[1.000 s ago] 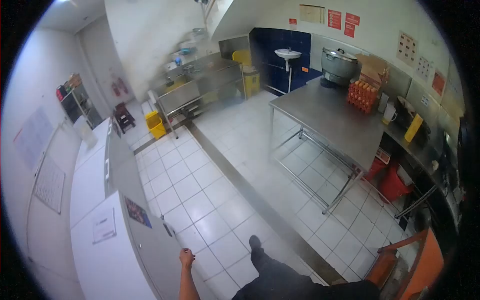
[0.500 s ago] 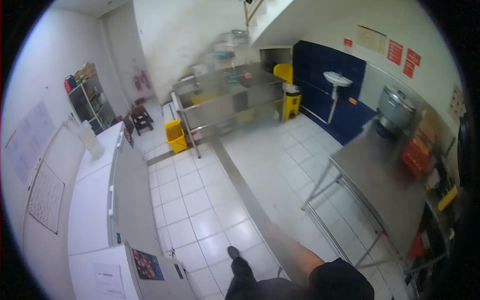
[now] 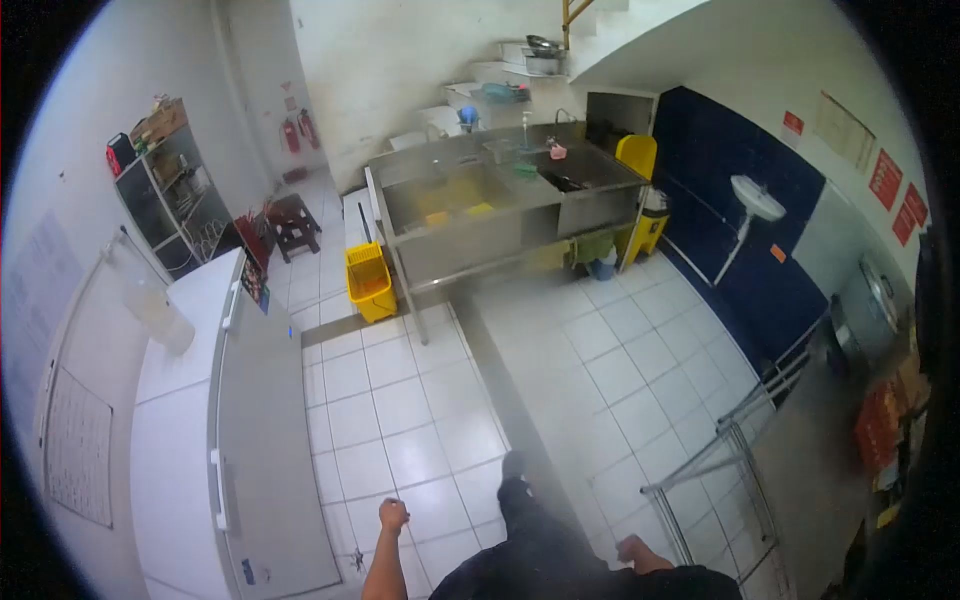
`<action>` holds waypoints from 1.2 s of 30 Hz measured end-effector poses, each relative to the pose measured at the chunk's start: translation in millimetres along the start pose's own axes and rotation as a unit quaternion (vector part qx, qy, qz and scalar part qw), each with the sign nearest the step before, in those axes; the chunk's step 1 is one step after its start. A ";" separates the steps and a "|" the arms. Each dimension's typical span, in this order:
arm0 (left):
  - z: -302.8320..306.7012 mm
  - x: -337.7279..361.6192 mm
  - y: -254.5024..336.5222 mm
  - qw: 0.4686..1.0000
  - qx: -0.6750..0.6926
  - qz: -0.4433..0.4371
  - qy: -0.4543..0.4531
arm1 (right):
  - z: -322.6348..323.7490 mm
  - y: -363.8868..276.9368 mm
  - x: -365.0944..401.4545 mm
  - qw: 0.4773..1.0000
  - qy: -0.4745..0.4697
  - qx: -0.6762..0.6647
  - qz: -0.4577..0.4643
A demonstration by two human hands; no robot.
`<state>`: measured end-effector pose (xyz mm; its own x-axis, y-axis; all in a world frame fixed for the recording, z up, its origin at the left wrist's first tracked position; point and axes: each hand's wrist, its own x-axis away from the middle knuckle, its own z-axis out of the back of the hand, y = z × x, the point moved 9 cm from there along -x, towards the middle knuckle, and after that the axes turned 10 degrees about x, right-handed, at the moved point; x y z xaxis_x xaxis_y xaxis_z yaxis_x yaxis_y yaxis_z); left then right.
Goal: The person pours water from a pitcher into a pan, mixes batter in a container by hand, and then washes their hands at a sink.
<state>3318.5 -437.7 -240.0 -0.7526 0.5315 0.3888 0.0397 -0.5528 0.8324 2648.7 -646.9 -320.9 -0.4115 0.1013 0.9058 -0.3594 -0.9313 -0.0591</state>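
My left hand (image 3: 395, 515) hangs low in front of me, fingers curled into a loose fist with nothing seen in it. It is nearest to the white chest freezer (image 3: 265, 430) on the left, apart from it. Low on the right, my right hand (image 3: 632, 548) is slightly blurred, its fingers curled in and no object showing. Close beside it stands the metal-legged steel table (image 3: 810, 430). My dark shoe (image 3: 513, 465) is on the white tiled floor (image 3: 415, 440).
Ahead is a steel double sink (image 3: 510, 225), with a yellow mop bucket (image 3: 370, 283) at its left and a yellow bin (image 3: 647, 228) at its right. A washbasin (image 3: 757, 198) hangs on the blue wall. A stool (image 3: 292, 225) and shelf rack (image 3: 170, 200) stand back left.
The view has moved forward and turned left, so the sink looks nearer and the steel table lies farther right. My left hand has come into view; my right arm has swung back.
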 end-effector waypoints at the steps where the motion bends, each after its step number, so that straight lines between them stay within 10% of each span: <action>1: -10.2 -45.6 26.2 0.999 0.008 0.003 0.033 | -18.5 22.1 -26.2 0.993 -0.053 -0.108 0.013; 2: -23.3 -83.4 72.2 0.998 0.025 -0.052 0.023 | 21.8 56.7 -8.8 0.877 0.023 -0.467 -0.113; 3: -35.2 -104.9 110.3 0.994 0.041 -0.100 0.012 | 39.5 81.7 23.2 0.618 0.093 -0.748 -0.225; 4: -56.7 -136.5 133.8 0.992 0.045 -0.114 -0.003 | 76.8 113.0 -27.8 0.893 0.070 -0.425 -0.131; 5: -72.4 -161.7 170.2 0.991 0.047 -0.128 -0.019 | 122.1 138.3 -63.7 0.989 0.125 -0.009 -0.073; 9: -134.7 -217.7 288.2 0.937 0.336 0.073 -0.057 | 308.3 294.4 -207.7 0.957 0.240 -0.019 -0.161; 10: -143.7 -234.7 324.7 0.944 0.319 0.062 -0.066 | 358.5 336.0 -215.1 0.841 0.342 -0.402 -0.118; 11: -155.0 -258.5 347.1 0.936 0.336 0.062 -0.090 | 412.2 383.4 -222.4 0.580 0.388 -0.713 -0.063; 12: -162.7 -280.4 368.8 0.929 0.352 0.071 -0.093 | 537.0 380.0 -170.0 0.803 0.347 -0.443 -0.194; 13: -166.4 -302.6 393.2 0.921 0.369 0.078 -0.096 | 676.9 341.6 -112.9 0.851 0.510 -0.036 -0.119; 14: -166.3 -322.2 422.8 0.920 0.373 0.080 -0.094 | 709.4 383.2 -219.1 0.853 0.512 0.035 -0.094; 16: -171.7 -364.7 480.6 0.896 0.415 0.090 -0.127 | 837.5 409.4 -147.3 0.757 0.556 -0.324 -0.115; 28: -210.9 -703.5 712.5 0.913 0.358 0.029 -0.192 | 1262.5 588.1 -227.1 0.618 0.575 -0.532 0.073; 32: -236.9 -805.5 759.2 0.919 0.341 0.012 -0.196 | 1425.7 677.9 -338.2 0.646 0.544 -0.527 0.098; 34: -249.6 -826.5 778.1 0.941 0.272 -0.048 -0.193 | 1507.9 681.5 -319.6 0.493 0.532 -0.654 0.215; 36: -262.2 -843.4 790.6 0.879 0.451 0.078 -0.137 | 1585.6 704.5 -376.2 0.619 0.454 -0.634 0.086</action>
<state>3812.3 -1491.3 -13.4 -0.5106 0.6966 0.5041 0.7260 0.0352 0.6868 3878.3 -1895.9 -38.0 -0.6298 0.7304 0.2644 -0.3764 0.0108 -0.9264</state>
